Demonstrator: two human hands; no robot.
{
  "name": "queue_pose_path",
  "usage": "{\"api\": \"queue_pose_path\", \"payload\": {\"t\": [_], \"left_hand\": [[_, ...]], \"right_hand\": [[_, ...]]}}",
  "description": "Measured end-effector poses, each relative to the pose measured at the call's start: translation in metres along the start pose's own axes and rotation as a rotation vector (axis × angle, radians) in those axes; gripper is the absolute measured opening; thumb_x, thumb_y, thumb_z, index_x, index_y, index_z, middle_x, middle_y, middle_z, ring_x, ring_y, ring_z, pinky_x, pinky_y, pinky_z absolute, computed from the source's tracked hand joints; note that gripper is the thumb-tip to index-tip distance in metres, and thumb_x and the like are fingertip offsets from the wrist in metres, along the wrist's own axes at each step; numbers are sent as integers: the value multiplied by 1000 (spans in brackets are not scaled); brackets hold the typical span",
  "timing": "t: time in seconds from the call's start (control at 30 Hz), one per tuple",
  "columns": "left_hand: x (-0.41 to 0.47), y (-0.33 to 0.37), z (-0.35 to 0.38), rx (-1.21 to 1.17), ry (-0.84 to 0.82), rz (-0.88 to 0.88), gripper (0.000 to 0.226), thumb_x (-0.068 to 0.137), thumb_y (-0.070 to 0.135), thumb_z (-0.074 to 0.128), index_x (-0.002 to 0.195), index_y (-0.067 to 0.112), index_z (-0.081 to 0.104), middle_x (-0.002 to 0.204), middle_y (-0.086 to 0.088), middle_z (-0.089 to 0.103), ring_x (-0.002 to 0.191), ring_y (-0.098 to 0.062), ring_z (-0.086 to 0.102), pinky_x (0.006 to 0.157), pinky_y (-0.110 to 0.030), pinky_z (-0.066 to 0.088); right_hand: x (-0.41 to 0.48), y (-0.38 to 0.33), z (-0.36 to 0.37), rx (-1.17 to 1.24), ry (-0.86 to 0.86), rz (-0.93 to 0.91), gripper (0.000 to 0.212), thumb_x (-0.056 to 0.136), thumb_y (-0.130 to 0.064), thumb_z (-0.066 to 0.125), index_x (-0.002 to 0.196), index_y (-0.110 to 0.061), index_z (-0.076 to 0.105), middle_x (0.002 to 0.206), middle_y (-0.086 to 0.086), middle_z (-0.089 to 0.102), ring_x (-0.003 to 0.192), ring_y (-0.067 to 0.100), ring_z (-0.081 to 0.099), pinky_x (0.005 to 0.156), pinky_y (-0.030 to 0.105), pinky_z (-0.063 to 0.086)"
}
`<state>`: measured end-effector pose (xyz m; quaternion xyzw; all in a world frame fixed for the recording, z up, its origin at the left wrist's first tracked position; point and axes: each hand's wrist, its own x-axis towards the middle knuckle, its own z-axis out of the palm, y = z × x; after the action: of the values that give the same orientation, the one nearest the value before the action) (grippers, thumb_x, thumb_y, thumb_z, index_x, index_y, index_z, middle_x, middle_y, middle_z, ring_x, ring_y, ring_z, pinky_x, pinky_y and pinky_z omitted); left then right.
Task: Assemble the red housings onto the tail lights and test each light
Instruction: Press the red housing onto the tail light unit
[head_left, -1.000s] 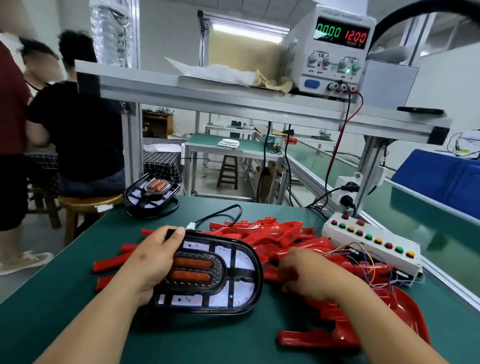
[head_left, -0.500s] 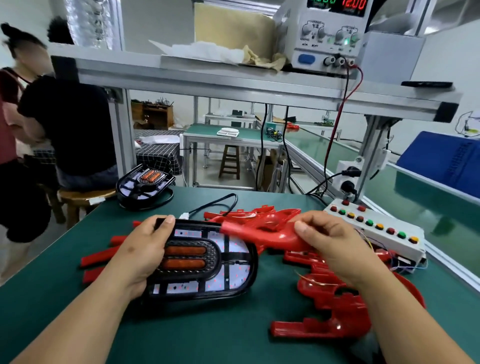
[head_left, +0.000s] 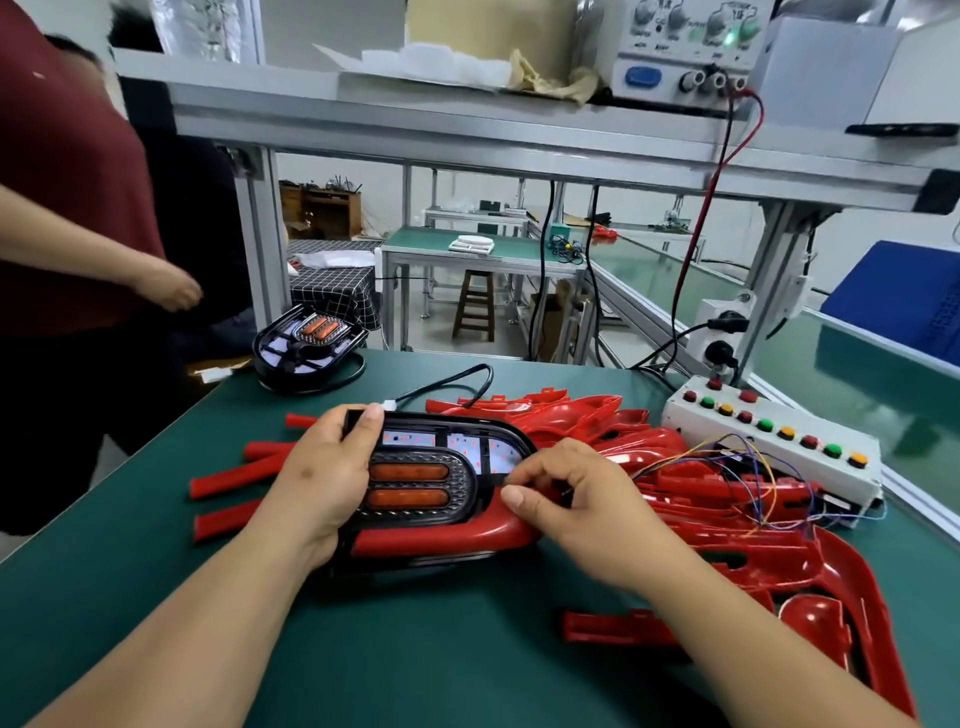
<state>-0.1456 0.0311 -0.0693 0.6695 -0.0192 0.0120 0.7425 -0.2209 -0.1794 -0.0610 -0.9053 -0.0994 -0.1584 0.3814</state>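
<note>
Left hand (head_left: 322, 483) grips the black oval tail light (head_left: 447, 452); right hand (head_left: 576, 509) pinches a curved red plastic housing (head_left: 441, 538) onto it; testing looks undone.

Counts of parts on a green surface (head_left: 156, 597) at an assembly station.
Two hands show, the left hand (head_left: 322, 478) and the right hand (head_left: 582, 499). Two lamps: the near tail light (head_left: 415, 447) and the far tail light (head_left: 306, 338), each with two orange lenses. One red housing (head_left: 441, 535) lies on the near one; the pile of red housings (head_left: 753, 566) beside it is too tangled to count. Four loose red strips (head_left: 228, 478). One button box (head_left: 841, 480) with eleven buttons: five red, three green, three yellow. One power supply (head_left: 675, 52) on one shelf (head_left: 467, 130). One wooden stool (head_left: 475, 301).
</note>
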Motion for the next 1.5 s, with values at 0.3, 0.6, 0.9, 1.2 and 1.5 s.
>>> {"api": "queue_pose_path", "payload": {"t": [0.3,0.6,0.9,1.2,1.5], "left_hand": [[-5,-2,4,22,28,35,24,98,43,52,97,23,64,102,-13,73,97,-34,69,89,-57,54],[-21,16,15,-224,-57,176,27,100,35,47,106,13,61,96,-17,75,83,-40,73,65,-53,59],[-26,15,8,285,-116,245,82,67,88,52,135,46,35,147,13,39,137,-5,35,118,-40,28],[-40,11,20,58,-374,185,65,57,66,78,117,57,54,126,22,63,122,-6,57,106,-44,44],[-50,12,31,41,-196,367,74,57,48,82,125,31,55,118,9,69,111,-6,64,100,-35,45]], "right_hand": [[-3,6,8,-358,35,83,45,71,-69,57,92,-32,44,102,-11,42,101,11,36,84,24,32],[-5,1,0,767,-18,344,76,58,-45,82,124,-19,54,108,3,73,95,17,69,84,36,55],[2,7,-11,1051,158,187,43,68,-27,80,108,-16,69,104,15,73,88,23,72,68,35,58],[2,6,-11,1132,166,68,65,67,-24,86,124,-17,55,118,15,68,108,30,67,84,41,56],[0,4,-12,1203,121,16,62,72,-12,76,128,-16,50,121,14,67,109,31,66,78,38,57]]}}
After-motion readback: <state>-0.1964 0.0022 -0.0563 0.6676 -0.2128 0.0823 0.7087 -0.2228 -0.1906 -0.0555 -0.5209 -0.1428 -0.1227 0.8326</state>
